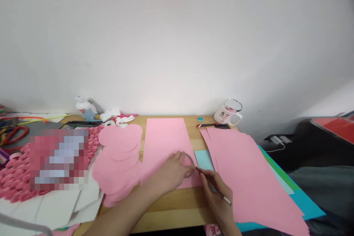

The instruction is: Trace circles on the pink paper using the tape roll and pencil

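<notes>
A pink paper sheet (pixel 166 136) lies on the wooden table, its long side running away from me. On its lower right part sits a thin grey ring (pixel 193 162), which my left hand (pixel 177 171) holds down with its fingers. Pink paper shows through the ring. My right hand (pixel 217 191) is closed around a dark pencil (pixel 215 188) with a pale end. The pencil's tip is at the ring's right edge, close to my left thumb. Whether it has left a line there is too small to see.
Cut pink rounded shapes (pixel 118 166) lie overlapping at left, beside a blurred patch on a pink woven piece (pixel 16 177). More pink sheets (pixel 249 169) are stacked at right over blue and green ones. A white mug (pixel 225 114) and a small bottle (pixel 86 108) stand near the wall.
</notes>
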The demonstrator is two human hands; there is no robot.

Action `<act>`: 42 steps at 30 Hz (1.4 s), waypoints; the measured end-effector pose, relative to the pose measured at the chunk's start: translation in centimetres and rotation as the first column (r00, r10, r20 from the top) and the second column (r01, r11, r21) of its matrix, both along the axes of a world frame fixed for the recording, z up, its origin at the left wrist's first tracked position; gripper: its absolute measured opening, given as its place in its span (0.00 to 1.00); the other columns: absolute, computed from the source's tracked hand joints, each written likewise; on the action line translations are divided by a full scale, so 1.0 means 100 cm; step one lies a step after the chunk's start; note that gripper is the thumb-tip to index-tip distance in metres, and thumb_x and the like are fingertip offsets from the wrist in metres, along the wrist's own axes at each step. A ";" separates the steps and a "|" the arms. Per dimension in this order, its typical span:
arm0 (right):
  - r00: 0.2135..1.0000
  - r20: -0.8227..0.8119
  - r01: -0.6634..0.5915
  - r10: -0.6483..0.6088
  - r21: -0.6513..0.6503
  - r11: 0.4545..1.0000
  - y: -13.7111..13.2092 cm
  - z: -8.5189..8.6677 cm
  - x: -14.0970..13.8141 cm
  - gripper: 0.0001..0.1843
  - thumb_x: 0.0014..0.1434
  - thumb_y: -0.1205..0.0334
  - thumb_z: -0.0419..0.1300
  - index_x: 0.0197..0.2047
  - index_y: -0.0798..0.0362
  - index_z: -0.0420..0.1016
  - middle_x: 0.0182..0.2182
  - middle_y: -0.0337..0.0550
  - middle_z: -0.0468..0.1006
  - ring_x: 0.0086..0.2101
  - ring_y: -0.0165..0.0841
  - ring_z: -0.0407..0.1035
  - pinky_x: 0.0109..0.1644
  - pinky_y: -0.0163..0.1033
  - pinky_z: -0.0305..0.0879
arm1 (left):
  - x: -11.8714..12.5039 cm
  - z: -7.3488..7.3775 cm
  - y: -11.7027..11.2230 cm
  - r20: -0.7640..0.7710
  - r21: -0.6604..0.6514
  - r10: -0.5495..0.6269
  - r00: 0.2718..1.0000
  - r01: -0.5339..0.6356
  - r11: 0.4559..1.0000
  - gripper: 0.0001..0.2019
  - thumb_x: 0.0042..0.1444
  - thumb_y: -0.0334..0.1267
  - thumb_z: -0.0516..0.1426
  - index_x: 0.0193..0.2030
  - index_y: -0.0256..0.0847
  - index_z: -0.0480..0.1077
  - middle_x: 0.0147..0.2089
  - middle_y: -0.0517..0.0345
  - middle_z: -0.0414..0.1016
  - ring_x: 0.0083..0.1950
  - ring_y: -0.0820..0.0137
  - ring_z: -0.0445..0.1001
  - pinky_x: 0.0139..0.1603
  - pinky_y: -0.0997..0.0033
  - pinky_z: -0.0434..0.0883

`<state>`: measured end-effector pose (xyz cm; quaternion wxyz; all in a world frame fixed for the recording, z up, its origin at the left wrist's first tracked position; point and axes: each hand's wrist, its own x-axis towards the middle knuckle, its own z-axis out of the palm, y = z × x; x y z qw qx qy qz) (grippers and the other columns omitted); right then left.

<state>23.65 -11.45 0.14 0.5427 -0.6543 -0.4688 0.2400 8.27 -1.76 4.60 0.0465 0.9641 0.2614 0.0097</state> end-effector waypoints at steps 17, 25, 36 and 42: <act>0.950 0.311 -0.087 0.011 0.233 0.969 -0.031 -0.008 -0.031 0.10 0.60 0.62 0.57 0.43 0.46 0.78 0.38 0.46 0.80 0.39 0.39 0.76 0.40 0.40 0.75 | 0.010 0.019 0.008 -0.093 -0.088 0.051 0.994 -0.060 0.994 0.14 0.58 0.36 0.56 0.51 0.52 0.70 0.46 0.50 0.66 0.47 0.60 0.62 0.43 0.66 0.62; 0.880 0.444 -0.286 0.166 0.218 0.933 -0.028 -0.030 -0.028 0.16 0.61 0.66 0.55 0.51 0.44 0.75 0.46 0.47 0.79 0.48 0.42 0.73 0.47 0.42 0.75 | 0.011 0.024 0.008 -0.103 -0.088 0.040 0.994 -0.050 0.995 0.14 0.57 0.37 0.57 0.50 0.51 0.71 0.45 0.50 0.67 0.48 0.60 0.62 0.44 0.67 0.62; 0.698 0.638 -0.532 0.326 0.157 0.832 -0.012 0.004 -0.041 0.36 0.51 0.79 0.47 0.63 0.51 0.61 0.49 0.52 0.75 0.48 0.42 0.70 0.47 0.46 0.73 | 0.011 0.025 0.012 -0.116 -0.079 0.040 0.992 -0.049 0.996 0.13 0.58 0.40 0.55 0.50 0.54 0.72 0.47 0.49 0.67 0.48 0.60 0.62 0.45 0.65 0.63; 0.711 0.587 -0.560 0.388 0.138 0.817 -0.025 0.003 -0.018 0.25 0.57 0.75 0.49 0.56 0.51 0.68 0.49 0.52 0.75 0.47 0.40 0.72 0.46 0.42 0.73 | 0.010 0.024 0.010 -0.123 -0.088 0.038 0.992 -0.049 0.995 0.14 0.58 0.38 0.56 0.51 0.52 0.71 0.45 0.50 0.67 0.46 0.61 0.62 0.44 0.66 0.62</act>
